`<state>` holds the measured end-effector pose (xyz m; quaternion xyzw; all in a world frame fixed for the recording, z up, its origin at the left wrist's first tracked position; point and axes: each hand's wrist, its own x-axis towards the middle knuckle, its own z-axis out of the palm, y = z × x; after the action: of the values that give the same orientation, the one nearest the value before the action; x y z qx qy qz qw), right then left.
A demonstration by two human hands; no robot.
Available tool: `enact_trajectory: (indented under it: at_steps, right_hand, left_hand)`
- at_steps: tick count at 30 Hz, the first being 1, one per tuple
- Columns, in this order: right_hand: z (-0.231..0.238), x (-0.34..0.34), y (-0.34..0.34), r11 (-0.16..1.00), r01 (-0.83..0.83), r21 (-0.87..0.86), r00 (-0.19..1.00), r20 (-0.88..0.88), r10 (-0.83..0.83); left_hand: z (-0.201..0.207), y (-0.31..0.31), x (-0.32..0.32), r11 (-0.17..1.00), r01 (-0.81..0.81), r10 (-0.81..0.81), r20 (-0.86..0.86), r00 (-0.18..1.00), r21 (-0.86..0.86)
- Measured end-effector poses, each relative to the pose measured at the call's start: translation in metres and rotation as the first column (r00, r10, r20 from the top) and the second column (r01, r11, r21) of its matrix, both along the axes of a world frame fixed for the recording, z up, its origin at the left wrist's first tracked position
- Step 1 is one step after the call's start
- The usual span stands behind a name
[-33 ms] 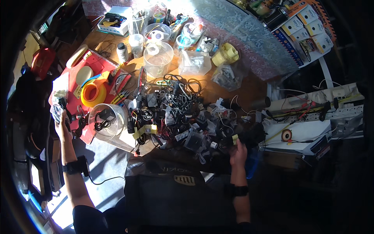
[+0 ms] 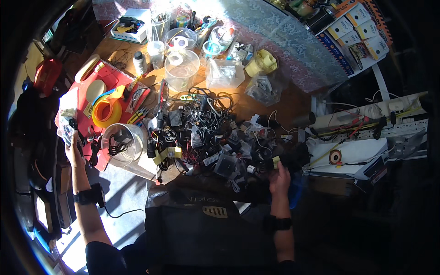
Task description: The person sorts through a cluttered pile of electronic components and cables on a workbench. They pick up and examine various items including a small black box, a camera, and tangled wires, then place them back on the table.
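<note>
My left hand point(image 2: 74, 154) is raised at the left edge of a red sheet point(image 2: 101, 161), its fingers closed around a dark object point(image 2: 69, 131) with shiny, clear-looking parts; its kind is not plain. A dark cable point(image 2: 94, 153) lies beside that hand. At the near right edge of a heaped pile of black cables and adapters point(image 2: 208, 120), my right hand point(image 2: 279, 178) has its fingers bent around something dark. A small yellow piece point(image 2: 276, 161) shows at its fingertips, and shadow hides the rest.
A clear round tub point(image 2: 121, 144) with a black coiled cable stands between my left hand and the pile. An orange-yellow tape dispenser point(image 2: 106, 112) lies on the red sheet. Several clear containers point(image 2: 181, 73) line the back. A white power strip point(image 2: 396, 106) lies right. A black bag point(image 2: 192, 224) is nearest me.
The whole view has shifted slightly, so the table things appear a little farther left. Both hands keep nearly the same places and grips.
</note>
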<state>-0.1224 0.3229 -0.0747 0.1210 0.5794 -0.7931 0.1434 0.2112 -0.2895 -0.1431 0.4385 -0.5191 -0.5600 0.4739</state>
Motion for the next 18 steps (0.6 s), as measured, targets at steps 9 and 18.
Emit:
enact_trajectory:
  at_steps: [9, 18]
  right_hand:
    - [0.031, 0.014, -0.031, 0.944, 0.03, -0.329, 0.99, 0.139, 0.017]
    - [0.041, 0.019, -0.043, 0.469, 0.094, -0.878, 0.97, 0.187, 0.156]
  left_hand:
    - [-0.056, -0.031, -0.009, 0.862, 0.316, 0.272, 0.888, 0.37, -0.396]
    - [-0.058, 0.0, 0.0, 0.809, 0.465, 0.121, 0.877, 0.465, -0.359]
